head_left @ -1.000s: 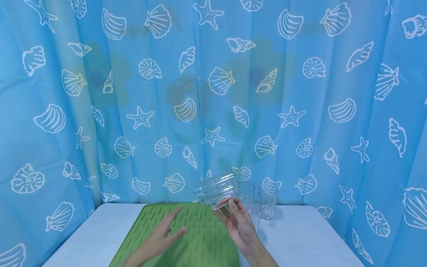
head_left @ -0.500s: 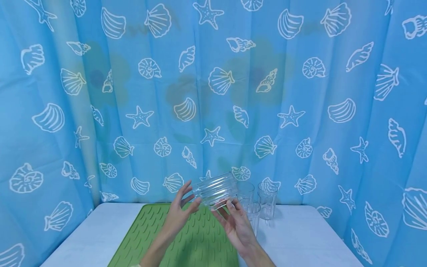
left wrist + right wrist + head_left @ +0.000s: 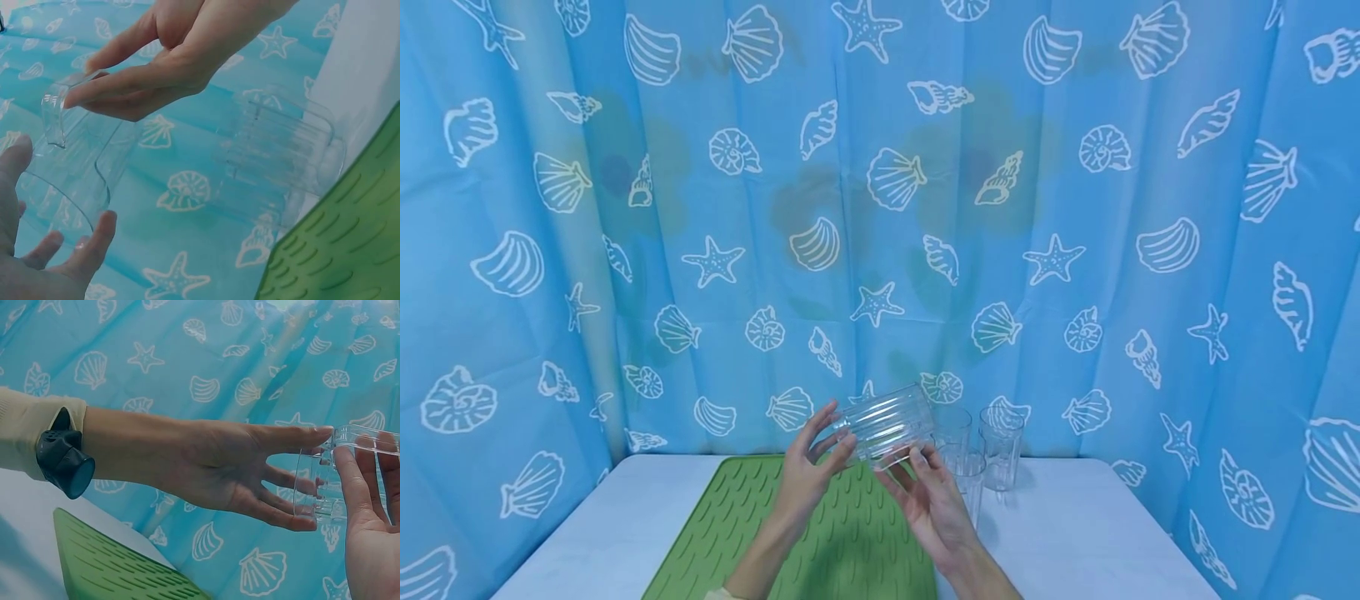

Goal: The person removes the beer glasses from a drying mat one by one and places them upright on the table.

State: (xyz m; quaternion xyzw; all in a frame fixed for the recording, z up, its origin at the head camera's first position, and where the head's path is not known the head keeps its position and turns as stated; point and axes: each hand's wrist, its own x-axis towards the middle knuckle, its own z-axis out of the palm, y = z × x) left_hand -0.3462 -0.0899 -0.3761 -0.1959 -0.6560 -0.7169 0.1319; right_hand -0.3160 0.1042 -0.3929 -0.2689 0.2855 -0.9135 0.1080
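A clear, ribbed drinking glass [image 3: 887, 421] is held in the air, tilted on its side, above the back of a green mat. In the head view my right hand [image 3: 934, 512] grips its right end from below, thumb in front and fingers behind. My left hand [image 3: 808, 471] has its thumb and fingers spread around the left end, at the rim. The left wrist view shows the open rim of the glass [image 3: 87, 150] between my left fingers [image 3: 97, 244]. In the right wrist view my left hand [image 3: 244, 465] reaches across to the glass, facing my right hand [image 3: 375, 544].
The textured green mat [image 3: 730, 508] lies on a white table [image 3: 1075, 533]. Several more clear glasses [image 3: 1000, 450] stand upright on the table, right of the mat and just behind my right hand. A blue shell-patterned curtain [image 3: 880, 250] hangs around the table's back and sides.
My left hand has risen from over the mat and moved right to the rim end of the glass. My right hand keeps its grip, nearly still.
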